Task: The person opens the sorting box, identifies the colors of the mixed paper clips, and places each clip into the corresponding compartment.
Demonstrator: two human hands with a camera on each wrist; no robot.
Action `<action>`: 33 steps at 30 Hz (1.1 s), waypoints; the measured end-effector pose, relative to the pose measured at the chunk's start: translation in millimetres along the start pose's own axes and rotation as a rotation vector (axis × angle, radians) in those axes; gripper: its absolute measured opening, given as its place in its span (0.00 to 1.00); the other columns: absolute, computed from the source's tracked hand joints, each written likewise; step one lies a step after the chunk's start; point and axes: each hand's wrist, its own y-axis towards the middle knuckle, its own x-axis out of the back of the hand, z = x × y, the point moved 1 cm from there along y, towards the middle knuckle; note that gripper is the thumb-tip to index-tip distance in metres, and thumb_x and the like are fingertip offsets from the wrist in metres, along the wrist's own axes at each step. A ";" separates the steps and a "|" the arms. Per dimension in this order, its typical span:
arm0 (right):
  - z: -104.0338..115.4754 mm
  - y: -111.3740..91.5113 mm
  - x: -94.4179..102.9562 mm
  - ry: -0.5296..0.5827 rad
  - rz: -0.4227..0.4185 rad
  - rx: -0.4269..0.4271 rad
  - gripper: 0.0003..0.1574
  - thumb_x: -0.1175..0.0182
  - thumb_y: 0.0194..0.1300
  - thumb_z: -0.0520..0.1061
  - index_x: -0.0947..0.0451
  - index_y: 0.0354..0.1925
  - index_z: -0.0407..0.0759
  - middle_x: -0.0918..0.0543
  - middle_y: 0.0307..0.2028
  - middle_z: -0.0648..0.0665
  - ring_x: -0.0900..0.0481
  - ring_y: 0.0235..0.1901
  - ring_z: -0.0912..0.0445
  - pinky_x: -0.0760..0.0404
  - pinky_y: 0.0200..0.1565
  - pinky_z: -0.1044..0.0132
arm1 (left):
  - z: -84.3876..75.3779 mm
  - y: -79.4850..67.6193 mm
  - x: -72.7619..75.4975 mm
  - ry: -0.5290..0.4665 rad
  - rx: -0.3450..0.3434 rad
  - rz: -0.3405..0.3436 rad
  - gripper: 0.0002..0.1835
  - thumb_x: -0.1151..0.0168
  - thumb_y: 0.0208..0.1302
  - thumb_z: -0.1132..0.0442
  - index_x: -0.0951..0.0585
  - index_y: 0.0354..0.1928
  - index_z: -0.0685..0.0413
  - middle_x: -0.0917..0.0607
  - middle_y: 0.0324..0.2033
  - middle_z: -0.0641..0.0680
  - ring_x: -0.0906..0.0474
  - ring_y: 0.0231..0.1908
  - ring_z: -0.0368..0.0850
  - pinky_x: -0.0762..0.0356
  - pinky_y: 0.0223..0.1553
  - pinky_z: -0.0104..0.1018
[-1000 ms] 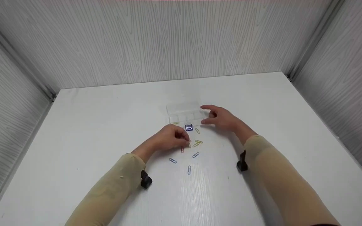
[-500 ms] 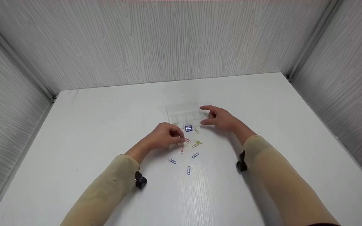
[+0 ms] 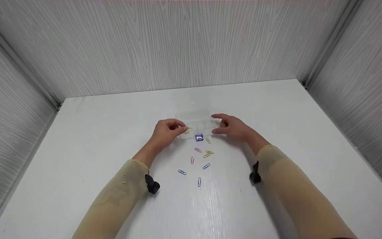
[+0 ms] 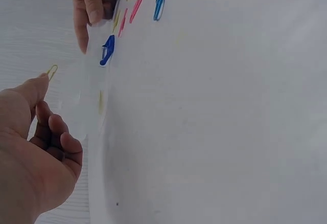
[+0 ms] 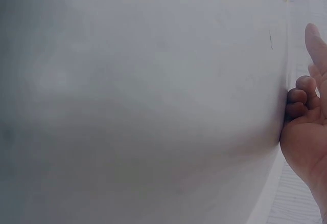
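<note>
A clear plastic box (image 3: 193,116) with compartments sits on the white table, its see-through lid lying back behind it. My left hand (image 3: 167,131) pinches a yellow paper clip (image 4: 53,70) between thumb and forefinger, over the box's left compartment. Another yellow clip (image 4: 100,102) shows in that part of the box. At the box's right end, my right hand (image 3: 234,127) holds it, with thumb at the front and forefinger at the back. A small blue piece (image 3: 199,137), perhaps a clasp, is at the box's front edge.
In front of the box lie loose paper clips: a yellow one (image 3: 208,140) near the blue piece, a yellow pair (image 3: 207,154), red ones (image 3: 192,160) and several blue ones (image 3: 199,182). Pale wood-grain panels (image 3: 164,43) stand behind and at both sides of the table (image 3: 95,139).
My left hand has picked a yellow clip up from among the loose ones and carried it up and left to the box. The red clip beneath it now shows. My right hand stays at the box.
</note>
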 end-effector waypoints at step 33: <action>0.3 -1.7 0.2 0.018 0.004 0.004 0.44 0.31 0.55 0.63 0.34 0.68 0.64 0.30 0.33 0.45 0.31 0.35 0.50 0.33 0.40 0.59 | -0.7 -1.1 -3.5 0.008 0.039 -0.001 0.08 0.34 0.63 0.48 0.15 0.40 0.38 0.20 0.35 0.50 0.27 0.37 0.47 0.28 0.36 0.37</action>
